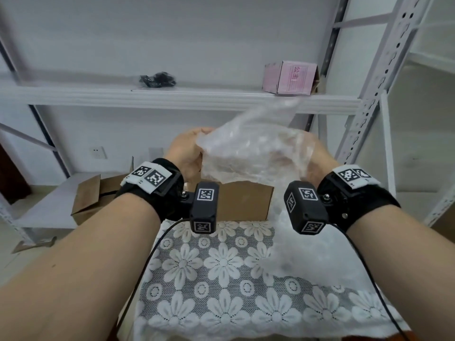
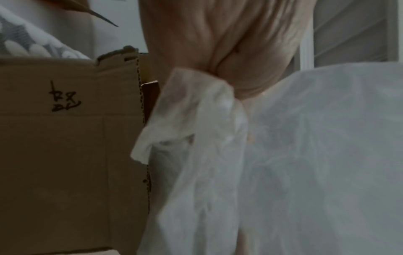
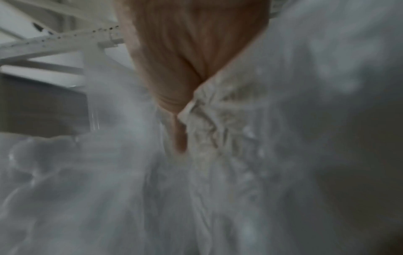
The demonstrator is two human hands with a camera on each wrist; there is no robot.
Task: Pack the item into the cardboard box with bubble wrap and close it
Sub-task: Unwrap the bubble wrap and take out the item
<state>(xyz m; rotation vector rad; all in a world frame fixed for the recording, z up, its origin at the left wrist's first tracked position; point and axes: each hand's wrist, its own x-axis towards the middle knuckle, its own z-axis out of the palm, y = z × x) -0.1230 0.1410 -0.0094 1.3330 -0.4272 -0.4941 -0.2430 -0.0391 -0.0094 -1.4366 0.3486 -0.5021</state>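
I've got both hands up: left hand [image 1: 187,153] and right hand [image 1: 317,158] each gripping the bubble wrap [image 1: 253,153] above the box [image 1: 243,200]. Item possibly inside the wrap, can't tell. Packing and closing remain.

A storeroom or packing room: white slotted-steel shelving [image 1: 187,98] lines bare walls, holding a pink printed carton [image 1: 289,77] and brown cardboard boxes [image 1: 88,200].

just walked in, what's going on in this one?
A person holds a sheet of bubble wrap up in both hands, left hand gripping one edge and right hand the other, above an open cardboard box on the lace tablecloth. Something pale shows faintly through the wrap, too blurred to identify. Nothing visibly sits in the box yet; its flaps are open.
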